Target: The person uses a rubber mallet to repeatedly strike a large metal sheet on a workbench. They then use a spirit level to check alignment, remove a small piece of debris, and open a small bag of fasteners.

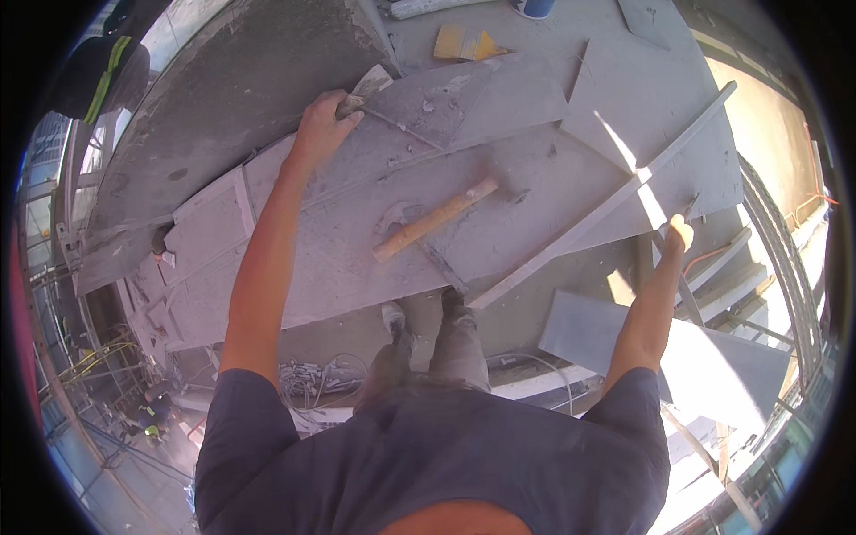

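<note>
A dark shirt [428,455] fills the bottom of the view, closest of all. At the far left, behind scaffold poles, there is a black object [100,76] with a yellow-green band. A large grey slab [223,116] stands next, its bottom edge running along dusty grey boards [343,263]. Lower down, a heap of scraps [308,379] lies beside loops of thin wire.

The left hand [325,127] has its fingers closed around a scraper [371,82], whose pale blade points up and to the right, near where slab and boards meet. Two shoes [392,314] show by the near edge of the boards, and beyond them a round wooden stick [437,218] lies aslant. Above it, on the boards, rest a wide yellow brush [464,43] and, cut off by the view's edge, a blue bucket [533,7].

Farther right, a long narrow strip [593,218] slopes upward across the boards, with a flat grey panel [580,332] below it. The right hand [680,234] is just past the strip, in glare; its fingers look curled, but I can't tell whether they grip anything. Thick twisted cables [777,250] curve down the right side.
</note>
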{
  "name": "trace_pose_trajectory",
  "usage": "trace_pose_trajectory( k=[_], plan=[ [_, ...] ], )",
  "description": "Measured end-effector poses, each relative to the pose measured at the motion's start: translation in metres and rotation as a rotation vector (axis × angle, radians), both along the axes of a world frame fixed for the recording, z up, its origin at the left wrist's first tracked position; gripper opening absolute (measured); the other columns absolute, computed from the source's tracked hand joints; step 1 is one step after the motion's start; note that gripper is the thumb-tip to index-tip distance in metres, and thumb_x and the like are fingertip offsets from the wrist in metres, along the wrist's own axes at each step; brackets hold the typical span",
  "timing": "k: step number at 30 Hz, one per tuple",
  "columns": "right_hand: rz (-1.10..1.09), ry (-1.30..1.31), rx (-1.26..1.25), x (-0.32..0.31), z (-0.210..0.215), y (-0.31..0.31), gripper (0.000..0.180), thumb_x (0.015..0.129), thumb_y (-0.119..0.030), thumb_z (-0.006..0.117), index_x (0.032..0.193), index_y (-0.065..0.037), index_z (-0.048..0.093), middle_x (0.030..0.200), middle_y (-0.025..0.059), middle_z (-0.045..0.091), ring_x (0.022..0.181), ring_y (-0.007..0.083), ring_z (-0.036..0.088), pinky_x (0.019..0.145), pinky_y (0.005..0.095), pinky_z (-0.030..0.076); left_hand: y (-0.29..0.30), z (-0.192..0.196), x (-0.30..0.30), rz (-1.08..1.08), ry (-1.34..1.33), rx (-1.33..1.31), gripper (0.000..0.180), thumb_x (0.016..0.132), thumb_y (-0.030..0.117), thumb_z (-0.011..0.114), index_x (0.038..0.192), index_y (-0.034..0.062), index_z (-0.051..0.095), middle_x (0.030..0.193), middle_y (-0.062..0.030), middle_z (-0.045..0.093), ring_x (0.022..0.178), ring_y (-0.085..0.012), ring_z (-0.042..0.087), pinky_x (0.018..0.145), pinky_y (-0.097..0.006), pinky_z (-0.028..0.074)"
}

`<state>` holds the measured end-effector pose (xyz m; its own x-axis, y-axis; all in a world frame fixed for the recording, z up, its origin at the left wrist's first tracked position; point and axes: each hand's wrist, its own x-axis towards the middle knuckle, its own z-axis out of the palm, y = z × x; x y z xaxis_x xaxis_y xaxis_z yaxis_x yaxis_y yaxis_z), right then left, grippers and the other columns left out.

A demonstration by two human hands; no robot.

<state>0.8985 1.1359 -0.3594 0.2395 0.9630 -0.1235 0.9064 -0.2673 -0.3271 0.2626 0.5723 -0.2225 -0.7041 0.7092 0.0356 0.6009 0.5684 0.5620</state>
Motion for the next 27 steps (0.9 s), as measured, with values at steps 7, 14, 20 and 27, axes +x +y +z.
trace_pose_trajectory(
  k=[7,14,20,27],
  plan=[
    [0.326,0.992,0.029,-0.266,0.098,-0.156,0.041,0.102,-0.036,0.075,0.111,0.004,0.074,0.086,0.0084,0.069,0.077,0.0179,0.064,0.072,0.0368,0.054,-0.021,-0.019,0.01,0.104,-0.07,0.088,0.044,0.097,0.034,0.081,0.124,0.0015,0.073,0.122,-0.027,0.074,0.115,-0.0459,0.07,0.098,-0.051,0.056],
    [0.877,0.583,-0.019,-0.472,0.056,-0.173,0.063,0.096,-0.05,0.082,0.115,0.01,0.077,0.101,0.0204,0.08,0.097,0.03,0.077,0.086,0.0447,0.057,0.009,-0.021,0.029,0.378,-0.132,0.244,0.04,0.089,0.029,0.083,0.112,-0.0022,0.074,0.112,-0.0281,0.076,0.111,-0.0476,0.073,0.098,-0.054,0.057],
    [0.835,0.572,-0.011,-0.513,0.039,-0.182,0.067,0.084,-0.047,0.09,0.117,0.01,0.078,0.105,0.0208,0.081,0.094,0.0299,0.077,0.083,0.0453,0.057,0.009,-0.023,0.044,0.538,-0.337,0.535,0.035,0.087,0.026,0.081,0.105,-0.0034,0.074,0.094,-0.0217,0.076,0.092,-0.0378,0.076,0.084,-0.049,0.058],
    [0.619,1.276,-0.402,-0.46,0.122,-0.342,0.055,0.091,-0.012,0.087,0.135,0.013,0.065,0.12,0.016,0.072,0.104,0.0259,0.073,0.091,0.0371,0.065,-0.083,0.032,0.087,0.855,-0.526,0.609,0.035,0.09,0.029,0.082,0.104,-0.0022,0.074,0.087,-0.012,0.075,0.078,-0.0235,0.072,0.071,-0.042,0.056]
  ],
)
